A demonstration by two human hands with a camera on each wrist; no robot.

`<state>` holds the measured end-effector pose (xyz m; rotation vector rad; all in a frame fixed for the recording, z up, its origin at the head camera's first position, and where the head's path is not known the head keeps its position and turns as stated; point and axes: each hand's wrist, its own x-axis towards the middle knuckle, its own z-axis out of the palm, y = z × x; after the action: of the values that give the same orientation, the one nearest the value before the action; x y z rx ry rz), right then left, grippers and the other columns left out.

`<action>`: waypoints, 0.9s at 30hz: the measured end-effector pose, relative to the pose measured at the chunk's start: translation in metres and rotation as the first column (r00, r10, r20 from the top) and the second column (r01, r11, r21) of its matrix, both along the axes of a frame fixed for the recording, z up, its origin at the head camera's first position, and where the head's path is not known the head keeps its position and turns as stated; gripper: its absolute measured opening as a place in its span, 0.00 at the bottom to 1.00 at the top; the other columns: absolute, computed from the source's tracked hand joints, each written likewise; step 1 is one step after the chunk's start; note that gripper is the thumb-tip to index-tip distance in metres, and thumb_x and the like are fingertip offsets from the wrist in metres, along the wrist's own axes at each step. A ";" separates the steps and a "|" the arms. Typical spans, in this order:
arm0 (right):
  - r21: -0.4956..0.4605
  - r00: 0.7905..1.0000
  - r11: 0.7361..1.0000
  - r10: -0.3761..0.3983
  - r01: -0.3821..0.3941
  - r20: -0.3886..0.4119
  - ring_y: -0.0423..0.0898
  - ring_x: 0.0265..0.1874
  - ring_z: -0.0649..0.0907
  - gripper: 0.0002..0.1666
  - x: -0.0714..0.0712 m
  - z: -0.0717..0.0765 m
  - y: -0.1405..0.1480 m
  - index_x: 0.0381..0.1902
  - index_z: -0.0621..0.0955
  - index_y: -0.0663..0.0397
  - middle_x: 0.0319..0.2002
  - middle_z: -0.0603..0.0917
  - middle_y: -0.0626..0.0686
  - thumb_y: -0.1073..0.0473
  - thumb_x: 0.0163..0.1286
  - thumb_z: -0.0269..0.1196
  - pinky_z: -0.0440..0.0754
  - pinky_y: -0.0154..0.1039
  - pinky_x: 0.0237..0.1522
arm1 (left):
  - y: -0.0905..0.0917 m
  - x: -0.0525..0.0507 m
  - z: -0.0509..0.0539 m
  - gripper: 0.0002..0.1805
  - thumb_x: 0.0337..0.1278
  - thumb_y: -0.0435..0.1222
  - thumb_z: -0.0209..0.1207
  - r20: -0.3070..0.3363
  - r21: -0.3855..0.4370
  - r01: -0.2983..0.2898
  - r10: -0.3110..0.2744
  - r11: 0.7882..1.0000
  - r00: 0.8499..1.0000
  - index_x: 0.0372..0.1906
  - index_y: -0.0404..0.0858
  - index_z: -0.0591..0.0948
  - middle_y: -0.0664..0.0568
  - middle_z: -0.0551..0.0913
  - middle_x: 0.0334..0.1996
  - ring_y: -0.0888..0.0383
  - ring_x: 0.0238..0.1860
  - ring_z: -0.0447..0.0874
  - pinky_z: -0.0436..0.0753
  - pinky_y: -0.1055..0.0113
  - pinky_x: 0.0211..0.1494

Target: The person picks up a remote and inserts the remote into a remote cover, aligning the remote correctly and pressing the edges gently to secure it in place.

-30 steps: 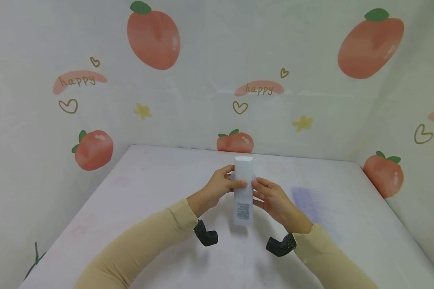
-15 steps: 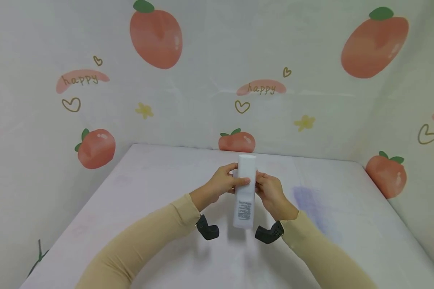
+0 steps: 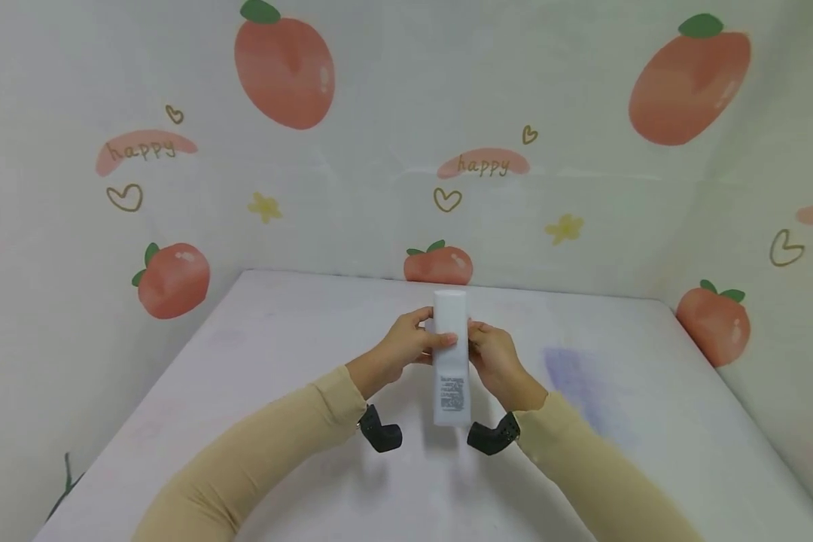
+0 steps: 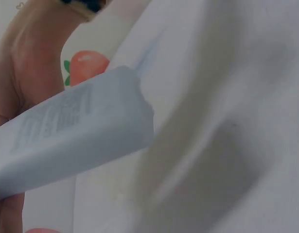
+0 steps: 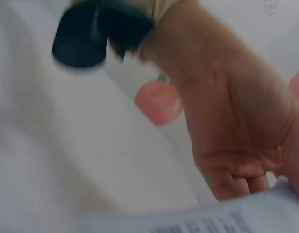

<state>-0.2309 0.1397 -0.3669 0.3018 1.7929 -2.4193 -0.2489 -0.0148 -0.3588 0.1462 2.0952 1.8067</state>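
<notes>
A white bottle (image 3: 451, 361) with a block of small dark print near its lower end is held up lengthwise over the table, its printed side towards the head camera. My left hand (image 3: 396, 348) grips it from the left, thumb across the front and fingers behind. On the other side my right hand (image 3: 500, 363) has its fingers curled at the bottle's right edge. In the right wrist view, thumb and fingers meet by a small pale bit at the edge; what exactly they pinch is hidden. The bottle's lower end shows close up in the left wrist view.
A white cloth with a faint purple stain (image 3: 572, 384) covers the table (image 3: 298, 316). Behind stands a white curtain (image 3: 373, 150) printed with peaches. A black wrist camera (image 3: 379, 429) sits on the left wrist, another black wrist camera (image 3: 493, 435) on the right.
The right hand has moved in closer to the bottle, and its fingers have gone from spread along the edge to curled. The left hand keeps its grip.
</notes>
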 end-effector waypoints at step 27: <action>0.168 0.987 0.975 0.154 -0.145 -0.039 0.40 0.38 0.84 0.28 0.018 0.003 0.022 0.64 0.65 0.57 0.41 0.80 0.44 0.53 0.73 0.58 0.82 0.39 0.41 | -0.011 0.012 -0.008 0.23 0.61 0.38 0.63 0.003 0.116 -0.013 0.013 0.993 1.000 0.57 0.30 0.75 0.41 0.81 0.52 0.50 0.51 0.83 0.80 0.55 0.57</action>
<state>-0.2134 0.1614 -0.3637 0.1144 1.9652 -2.2020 -0.2372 -0.0258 -0.3665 0.1610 1.9940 1.9355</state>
